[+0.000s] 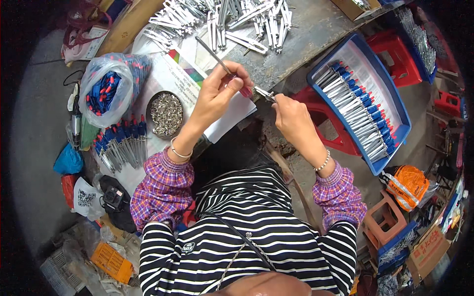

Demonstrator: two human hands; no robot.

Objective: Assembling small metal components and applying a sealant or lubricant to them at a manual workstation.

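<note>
My left hand [220, 93] is closed around a thin dark metal rod [210, 52], which sticks out up and to the left. Something small and dark pink shows at its fingertips; I cannot tell what it is. Just to the right, my right hand [292, 116] pinches a small silver metal part [264, 92] whose end points toward the left hand. Below and left of the left hand stands a round dark bowl [150, 114] of small shiny metal pieces. Loose silver metal strips [247, 42] lie heaped on the worktable [308, 24] beyond both hands.
A plastic bag [136, 66] of blue parts with red tips stands at left. Finished-looking metal pieces with blue ends [121, 143] lie below it. At right, a blue tray [402, 111] of similar pieces rests above a red stool [328, 126]. Papers [229, 121] cover the table's near edge.
</note>
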